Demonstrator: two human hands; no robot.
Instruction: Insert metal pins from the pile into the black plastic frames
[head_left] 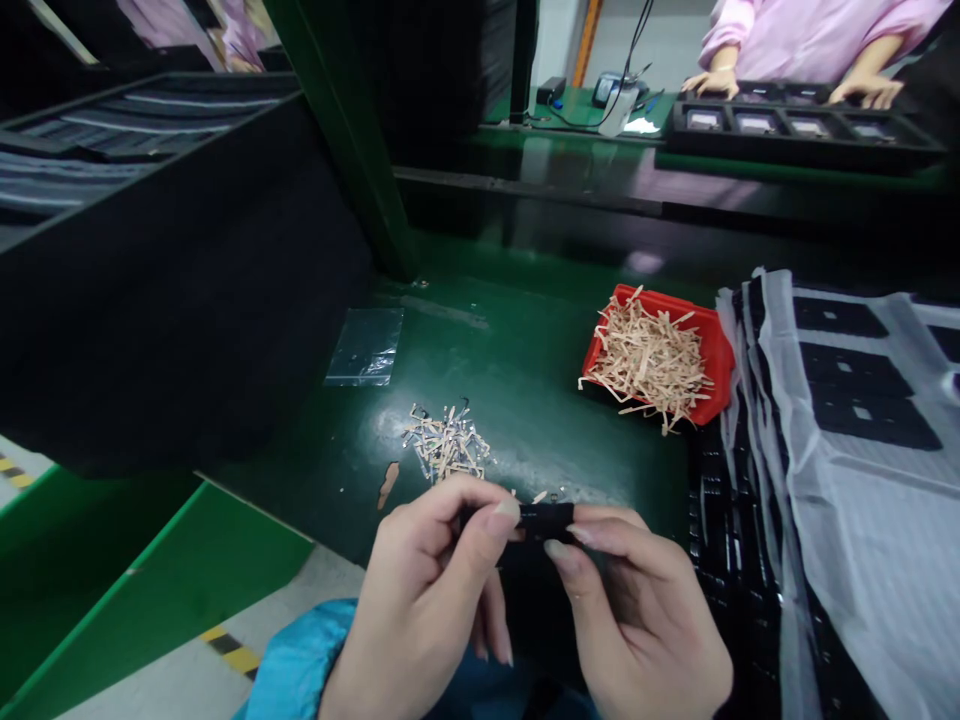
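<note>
A small flat black piece point(549, 518) spans the gap between my two hands, above the near edge of the green table. My left hand point(431, 590) pinches its left end between thumb and fingers. The thumb and fingertips of my right hand point(637, 600) close on its right end. Its lower side and both ends are partly covered by my fingers. Just beyond my left hand lies a loose heap of small thin strips point(448, 442), pale and metallic. A torn brown scrap point(388, 485) is left of the heap.
A red bin point(716, 365) overflows with pale strips. To the right are stacked trays of flat black parts under white sheeting point(802, 420). A clear plastic bag point(366, 347) lies left. A green post point(352, 140) rises behind. Across the bench, a person in pink handles a black tray point(795, 150).
</note>
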